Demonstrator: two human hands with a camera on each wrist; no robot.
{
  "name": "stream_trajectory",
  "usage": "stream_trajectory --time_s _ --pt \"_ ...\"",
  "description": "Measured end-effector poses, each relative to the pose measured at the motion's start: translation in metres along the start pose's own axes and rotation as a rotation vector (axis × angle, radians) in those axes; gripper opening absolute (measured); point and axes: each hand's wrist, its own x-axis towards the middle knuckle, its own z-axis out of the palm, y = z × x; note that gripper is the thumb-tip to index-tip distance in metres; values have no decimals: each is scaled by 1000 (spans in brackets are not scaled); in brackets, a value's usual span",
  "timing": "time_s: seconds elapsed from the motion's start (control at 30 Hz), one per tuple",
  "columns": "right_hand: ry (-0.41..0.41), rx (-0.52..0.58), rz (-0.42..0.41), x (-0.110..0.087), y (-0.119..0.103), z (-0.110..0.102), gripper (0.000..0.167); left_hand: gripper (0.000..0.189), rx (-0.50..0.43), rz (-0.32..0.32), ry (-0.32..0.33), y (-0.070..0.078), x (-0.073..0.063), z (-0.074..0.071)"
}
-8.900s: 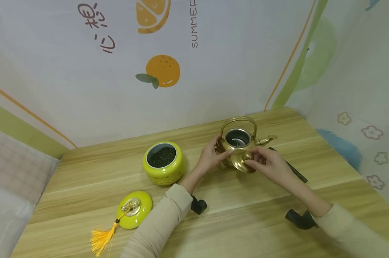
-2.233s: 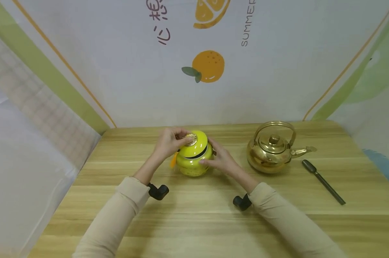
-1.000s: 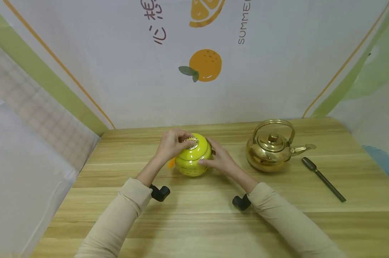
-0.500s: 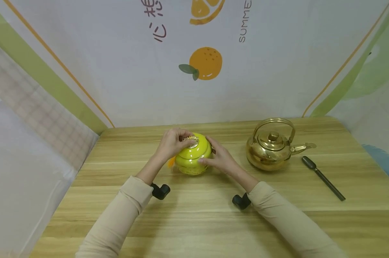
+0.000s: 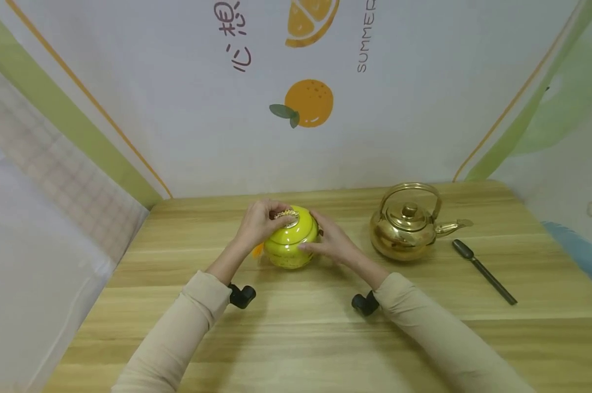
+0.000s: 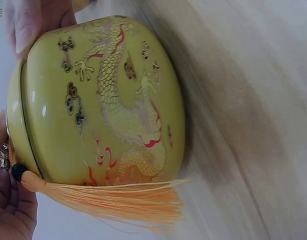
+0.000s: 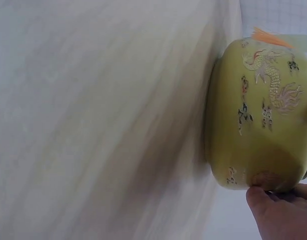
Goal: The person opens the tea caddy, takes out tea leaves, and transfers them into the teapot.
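Observation:
A glossy yellow tea jar (image 5: 287,256) stands upright on the wooden table, its lid (image 5: 303,226) seated level on top. My left hand (image 5: 258,221) pinches the lid's gold ornament between thumb and fingers. From the right, my right hand (image 5: 333,240) holds the jar's side, thumb in front and fingers behind. A dragon design (image 6: 113,85) covers the jar's wall in the left wrist view, where an orange tassel (image 6: 113,204) hangs from the lid. The contents are hidden under the lid.
To the right stands a brass teapot (image 5: 401,234) with its lid on, spout pointing right. A dark long-handled scoop (image 5: 487,274) lies beyond it on the table (image 5: 296,349). A printed cloth (image 5: 217,142) hangs behind the table.
Earlier both hands were at the teapot, with the jar uncovered. The jar's lid, tilted with a gap 2.2 s ago, now lies flat. Over the last second, the hands have barely moved.

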Motion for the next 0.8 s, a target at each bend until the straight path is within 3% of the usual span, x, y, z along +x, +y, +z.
stream_trajectory --time_s 0.23,0.57,0.8 --pt "7 -11 41 -10 0 -7 89 26 -6 10 22 -6 0 2" --pt "7 -7 -28 -38 -1 -23 81 26 2 -6 34 -13 0 -2" --pt "12 -13 -47 -61 -5 -32 76 39 33 68 61 -15 -14 -5"
